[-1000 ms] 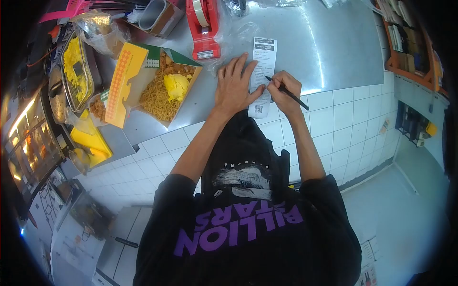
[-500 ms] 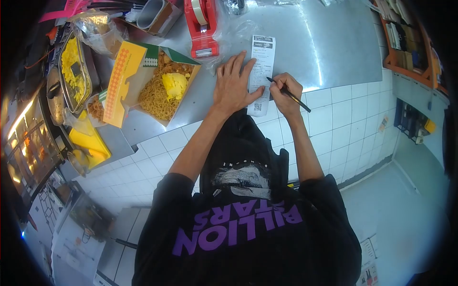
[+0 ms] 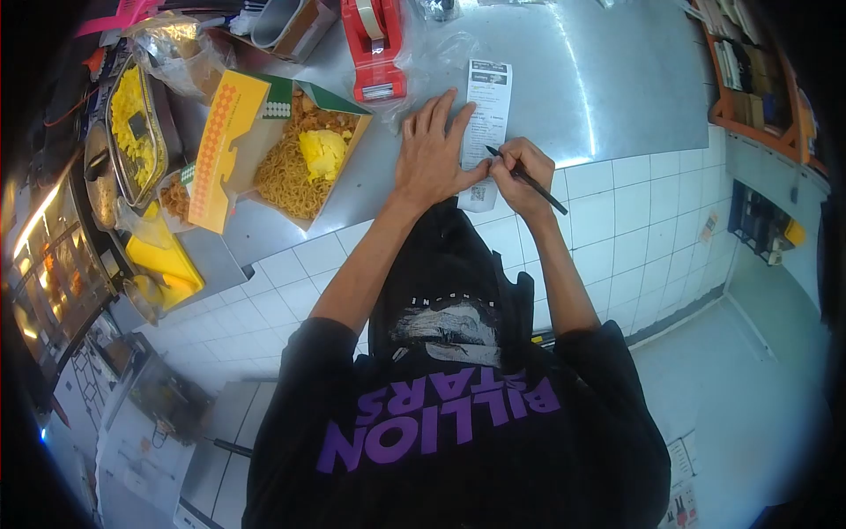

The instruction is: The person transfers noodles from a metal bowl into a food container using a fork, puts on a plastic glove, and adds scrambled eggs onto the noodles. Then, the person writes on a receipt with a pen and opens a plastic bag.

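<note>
A long white printed receipt point(image 3: 487, 115) lies on the metal counter, its lower end reaching the counter's front edge. My left hand point(image 3: 434, 154) rests flat with fingers spread, pressing on the receipt's left side. A dark pen point(image 3: 539, 189) is gripped in my right hand point(image 3: 524, 172), its tip at the middle of the receipt. To the left of my left hand stands an open takeaway box point(image 3: 216, 167) holding noodles point(image 3: 293, 181), a piece of yellow egg point(image 3: 322, 155) and browned bits of food.
A red tape dispenser point(image 3: 379, 62) stands behind my left hand, with clear plastic beside it. At the left are a metal tray point(image 3: 159, 167) of yellow food, a plastic bag point(image 3: 176, 53) and a yellow cloth-like item point(image 3: 167, 260). An orange shelf point(image 3: 762, 132) is at the right.
My right hand and the pen have shifted slightly left and toward the receipt's lower part. My left hand stays on the receipt, its fingertips slightly higher.
</note>
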Demonstrator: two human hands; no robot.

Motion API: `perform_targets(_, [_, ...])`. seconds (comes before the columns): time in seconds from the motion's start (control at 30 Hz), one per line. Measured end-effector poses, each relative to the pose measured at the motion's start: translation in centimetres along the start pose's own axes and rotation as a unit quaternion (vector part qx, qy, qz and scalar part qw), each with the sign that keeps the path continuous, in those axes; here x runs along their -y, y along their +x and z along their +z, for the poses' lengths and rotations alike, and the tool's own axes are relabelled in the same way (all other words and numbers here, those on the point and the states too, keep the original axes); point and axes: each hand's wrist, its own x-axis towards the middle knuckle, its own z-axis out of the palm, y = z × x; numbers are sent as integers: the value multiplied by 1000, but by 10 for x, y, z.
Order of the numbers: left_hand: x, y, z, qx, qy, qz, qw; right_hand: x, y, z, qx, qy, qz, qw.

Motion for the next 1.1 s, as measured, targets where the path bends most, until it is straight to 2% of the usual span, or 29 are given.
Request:
perform_targets(0.13, [1,0,1,-4,3,5,1000,2,3,-1,-18,0,-5,1000])
perform_targets(0.2, [0,0,1,-2,3,4,1000,3,2,-1,-2,-9,22,1000])
perform_targets(0.43, [1,0,0,0,2,4,1000,2,4,-1,8,-10,11,1000])
perform_targets(0.63, [1,0,0,3,-1,3,1000,3,0,-3,-40,20,39,998])
perform_targets(0.7, [1,0,0,2,-2,3,1000,2,-1,-5,14,-7,19,1000])
perform_targets(1.1, [0,0,-2,16,-4,4,1000,3,0,-5,34,-10,11,999])
